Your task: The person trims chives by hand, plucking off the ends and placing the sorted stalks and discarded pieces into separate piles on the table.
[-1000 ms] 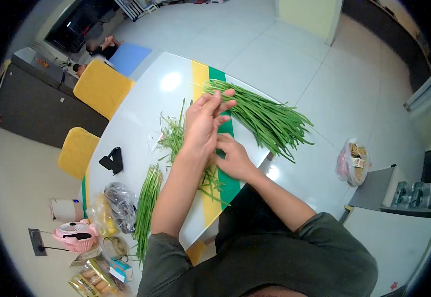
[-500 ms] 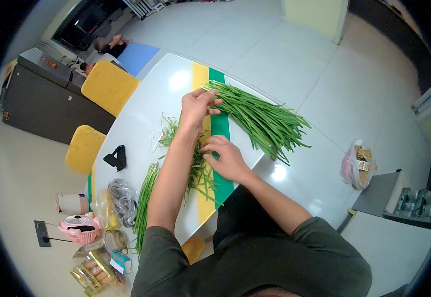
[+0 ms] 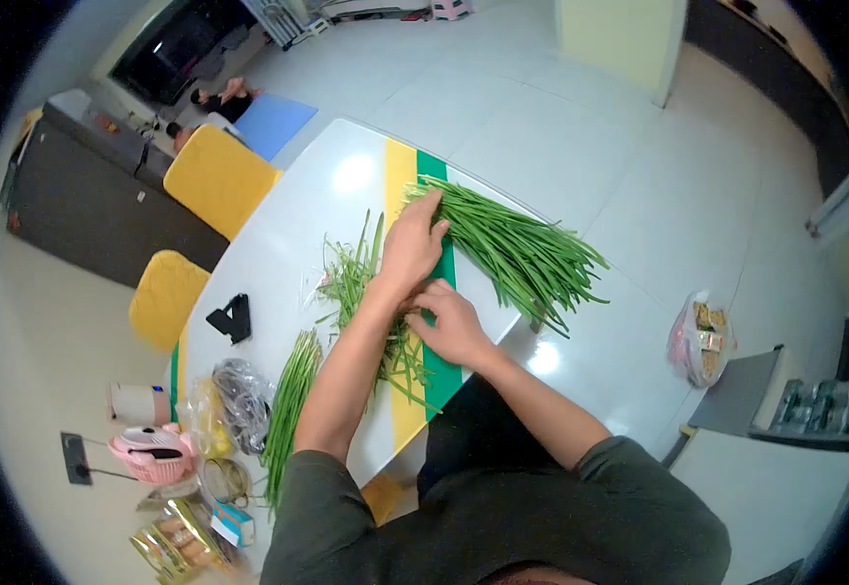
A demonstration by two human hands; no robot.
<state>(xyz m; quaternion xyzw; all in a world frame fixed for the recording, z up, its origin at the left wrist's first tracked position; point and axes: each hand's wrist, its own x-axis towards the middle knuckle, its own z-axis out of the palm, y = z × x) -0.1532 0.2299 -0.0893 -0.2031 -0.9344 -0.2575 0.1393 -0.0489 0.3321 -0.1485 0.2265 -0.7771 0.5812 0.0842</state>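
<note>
A large bundle of green garlic chives (image 3: pixel 527 249) lies across the far right part of the table, its pale ends pointing left. My left hand (image 3: pixel 413 244) reaches to those pale ends, fingers stretched over them and thumb apart. My right hand (image 3: pixel 451 320) is close below my left wrist, above a heap of loose trimmings (image 3: pixel 351 278). Its fingers are curled in toward the thumb; what they hold, if anything, is hidden. A second bunch of garlic chives (image 3: pixel 290 409) lies left of my left forearm.
The white table (image 3: pixel 298 210) has yellow and green stripes. A black stand (image 3: pixel 230 318), plastic bags (image 3: pixel 241 405), a pink basket-like item (image 3: pixel 154 453) and food packs (image 3: pixel 179 541) line its left side. Two yellow chairs (image 3: pixel 218 178) adjoin it. A filled bag (image 3: pixel 702 339) sits on the floor; people are beyond.
My left hand has come down onto the pale ends of the bundle. My right hand's fingers have curled in more, close under my left wrist. The view has shifted slightly.
</note>
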